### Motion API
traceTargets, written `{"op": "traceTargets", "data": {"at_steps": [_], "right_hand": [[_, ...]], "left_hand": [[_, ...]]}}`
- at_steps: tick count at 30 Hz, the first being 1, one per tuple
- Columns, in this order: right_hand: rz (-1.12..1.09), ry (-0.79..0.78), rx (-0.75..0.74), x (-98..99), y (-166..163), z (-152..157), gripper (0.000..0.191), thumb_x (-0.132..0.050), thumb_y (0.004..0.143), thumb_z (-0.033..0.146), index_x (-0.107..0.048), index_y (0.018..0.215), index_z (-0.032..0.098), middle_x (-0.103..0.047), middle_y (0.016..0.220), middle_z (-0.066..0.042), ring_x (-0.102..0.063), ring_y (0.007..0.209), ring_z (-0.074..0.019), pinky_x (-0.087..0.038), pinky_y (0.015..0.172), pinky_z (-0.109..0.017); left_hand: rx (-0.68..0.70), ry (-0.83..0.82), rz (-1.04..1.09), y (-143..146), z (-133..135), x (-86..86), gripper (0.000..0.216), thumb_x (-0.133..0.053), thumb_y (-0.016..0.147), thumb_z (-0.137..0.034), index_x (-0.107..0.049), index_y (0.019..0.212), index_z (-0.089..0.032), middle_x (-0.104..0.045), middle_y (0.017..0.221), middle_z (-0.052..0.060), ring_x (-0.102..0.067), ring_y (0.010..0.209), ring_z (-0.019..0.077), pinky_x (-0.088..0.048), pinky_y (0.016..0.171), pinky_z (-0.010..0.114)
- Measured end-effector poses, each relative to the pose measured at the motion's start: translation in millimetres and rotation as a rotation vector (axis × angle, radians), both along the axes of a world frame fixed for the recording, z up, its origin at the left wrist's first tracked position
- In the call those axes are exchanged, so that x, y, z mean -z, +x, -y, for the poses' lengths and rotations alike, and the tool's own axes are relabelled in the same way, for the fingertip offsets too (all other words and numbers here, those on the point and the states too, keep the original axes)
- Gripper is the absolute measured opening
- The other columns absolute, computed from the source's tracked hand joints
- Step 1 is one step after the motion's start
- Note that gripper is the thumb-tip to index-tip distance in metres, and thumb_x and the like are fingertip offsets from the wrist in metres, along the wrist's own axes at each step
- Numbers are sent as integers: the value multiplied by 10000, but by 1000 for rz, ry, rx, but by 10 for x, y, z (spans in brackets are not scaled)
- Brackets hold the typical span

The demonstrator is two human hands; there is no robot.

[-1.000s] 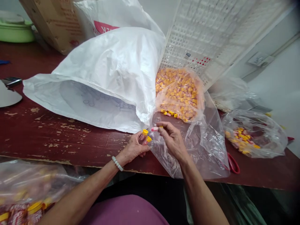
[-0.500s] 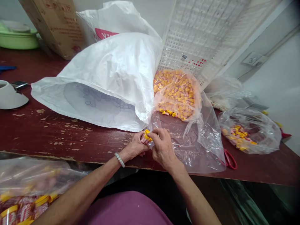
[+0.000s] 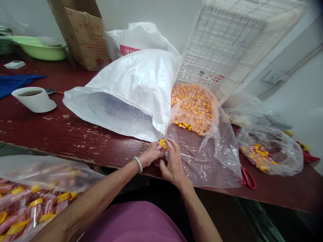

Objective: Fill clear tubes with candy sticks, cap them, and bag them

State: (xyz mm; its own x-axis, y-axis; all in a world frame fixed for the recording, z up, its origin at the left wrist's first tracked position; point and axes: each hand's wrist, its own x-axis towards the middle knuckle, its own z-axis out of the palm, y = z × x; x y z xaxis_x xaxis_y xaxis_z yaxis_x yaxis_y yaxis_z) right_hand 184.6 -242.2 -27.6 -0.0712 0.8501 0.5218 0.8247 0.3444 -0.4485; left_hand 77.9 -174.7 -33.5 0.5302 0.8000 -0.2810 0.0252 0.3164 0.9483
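Observation:
My left hand (image 3: 152,154), with a pale bead bracelet at the wrist, is closed around small printed tubes with yellow caps (image 3: 162,145) at the table's front edge. Their lower parts are hidden in my fingers, so how many there are I cannot tell. Against them from the right presses my right hand (image 3: 173,163), its fingers beside the caps and its thumb by my left hand. Just behind lies a white sack (image 3: 141,77), its mouth gaping on clear tubes (image 3: 113,109). A clear bag of small yellow-and-pink pieces (image 3: 193,107) sits to the sack's right.
At lower left a plastic bag holds many yellow-capped tubes (image 3: 36,210). Red-handled scissors (image 3: 248,178) and another bag of yellow pieces (image 3: 270,151) lie to the right. A white cup (image 3: 37,102) stands at left. A white crate (image 3: 227,50) leans behind, near a cardboard box (image 3: 87,38).
My view has shifted left, showing more of the cup and the bag of capped tubes. My right hand has turned from pinching at the yellow caps to pressing alongside the tubes.

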Motion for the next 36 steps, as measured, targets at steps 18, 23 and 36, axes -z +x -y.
{"op": "traceTargets", "data": {"at_steps": [18,23,36], "right_hand": [[37,55,-473,-271,-840,142,892,-670,728,524,-267,1413,119,-352,1388,-213,-367,1279,-336,-408,995,-505],[-10,-15,-405,-28,-981,120,515,-564,855,396,-433,1294,160,-522,1217,-139,-494,1134,-251,-442,956,-412],[258,-352,-435,175,-1798,-106,196,-435,895,172,-622,838,164,-664,805,-76,-594,723,-172,-382,630,-264]], "left_hand": [[-310,45,131,-1445,735,-489,268,-690,596,-199,-532,806,-147,-481,646,-46,-466,525,72,-387,488,188],[-751,391,-692,-2784,894,-647,298,-681,644,-301,-499,841,-170,-530,746,-25,-500,651,102,-366,561,195],[-211,577,-1624,-3681,905,-275,387,-543,694,-264,-639,1068,-230,-652,1039,51,-554,949,252,-387,763,309]]}}
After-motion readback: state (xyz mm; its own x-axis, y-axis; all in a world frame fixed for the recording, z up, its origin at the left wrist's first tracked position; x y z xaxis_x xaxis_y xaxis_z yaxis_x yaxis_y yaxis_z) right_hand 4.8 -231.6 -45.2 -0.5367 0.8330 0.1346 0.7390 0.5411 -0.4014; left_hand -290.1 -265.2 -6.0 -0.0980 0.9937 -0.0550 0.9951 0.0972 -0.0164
